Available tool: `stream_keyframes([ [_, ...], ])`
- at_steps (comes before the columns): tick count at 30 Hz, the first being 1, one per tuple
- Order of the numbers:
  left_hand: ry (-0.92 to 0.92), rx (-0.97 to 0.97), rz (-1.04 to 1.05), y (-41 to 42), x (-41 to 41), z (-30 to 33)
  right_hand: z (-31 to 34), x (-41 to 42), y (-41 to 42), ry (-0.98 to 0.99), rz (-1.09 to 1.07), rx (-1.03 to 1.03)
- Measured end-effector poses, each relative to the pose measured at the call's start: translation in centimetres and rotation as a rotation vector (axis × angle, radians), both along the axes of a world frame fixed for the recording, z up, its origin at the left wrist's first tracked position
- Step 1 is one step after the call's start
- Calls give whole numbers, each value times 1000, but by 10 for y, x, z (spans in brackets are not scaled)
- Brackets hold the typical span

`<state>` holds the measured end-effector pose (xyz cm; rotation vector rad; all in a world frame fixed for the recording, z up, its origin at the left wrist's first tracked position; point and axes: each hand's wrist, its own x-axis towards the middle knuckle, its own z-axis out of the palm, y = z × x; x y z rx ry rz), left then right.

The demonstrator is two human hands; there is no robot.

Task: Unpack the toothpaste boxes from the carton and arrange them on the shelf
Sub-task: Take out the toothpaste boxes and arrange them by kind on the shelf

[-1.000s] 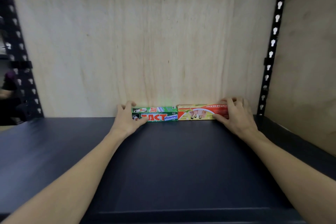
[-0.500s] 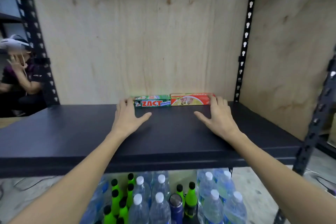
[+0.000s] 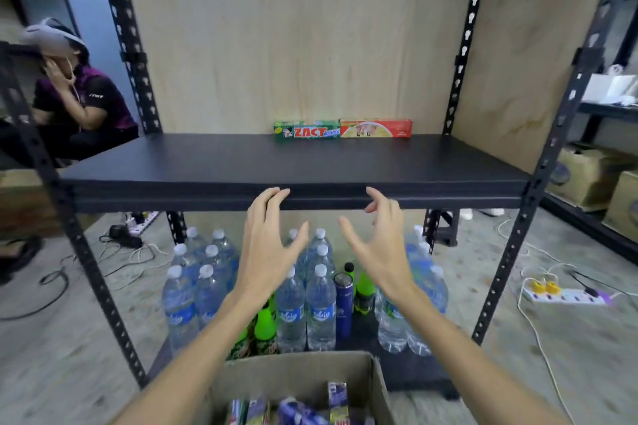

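A green toothpaste box (image 3: 306, 129) and a red toothpaste box (image 3: 376, 128) lie end to end at the back of the black shelf (image 3: 207, 162), against the plywood wall. My left hand (image 3: 267, 241) and my right hand (image 3: 379, 245) hover in front of the shelf's front edge, both empty with fingers spread. Below them, at the bottom of the view, stands the brown carton (image 3: 374, 379) with several toothpaste boxes (image 3: 336, 397) standing inside.
Several water bottles (image 3: 321, 300) and green bottles (image 3: 266, 324) fill the lower shelf. Black slotted uprights (image 3: 511, 241) frame the rack. A seated person (image 3: 79, 103) is at the left. Cables and a power strip (image 3: 569, 297) lie on the floor; cardboard boxes (image 3: 583, 176) sit at right.
Both hands have let go of the two boxes and pulled back off the shelf toward me. The view has backed away and tilted down, bringing the carton into sight.
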<state>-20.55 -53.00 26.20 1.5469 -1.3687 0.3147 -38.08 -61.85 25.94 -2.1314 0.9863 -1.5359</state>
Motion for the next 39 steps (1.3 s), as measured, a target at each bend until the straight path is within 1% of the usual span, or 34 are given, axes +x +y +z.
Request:
stream_keyframes([
  [2, 56, 47, 24, 20, -2, -32, -34, 4, 21, 6, -1, 57],
  [9, 221, 320, 144, 61, 9, -148, -149, 11, 66, 99, 26, 249],
  [12, 264, 395, 182, 72, 14, -186, -190, 13, 76, 193, 15, 306],
  [16, 365, 522, 215, 82, 19, -236, -241, 17, 84, 290, 31, 408],
  [20, 377, 643, 260, 87, 25, -279, -283, 19, 85, 373, 20, 506],
  [25, 402, 802, 320, 94, 32, -327, -339, 14, 77, 548, -9, 586],
  [29, 477, 977, 364, 104, 31, -365, -382, 9, 76, 804, -35, 625],
  [32, 534, 1058, 367, 110, 29, -389, -405, 7, 75, 914, 9, 652],
  [36, 438, 1118, 387, 107, 24, -404, -420, 10, 76, 1005, -22, 660],
  [39, 393, 1130, 401, 102, 15, -407, -425, 10, 80, 1010, -60, 717],
])
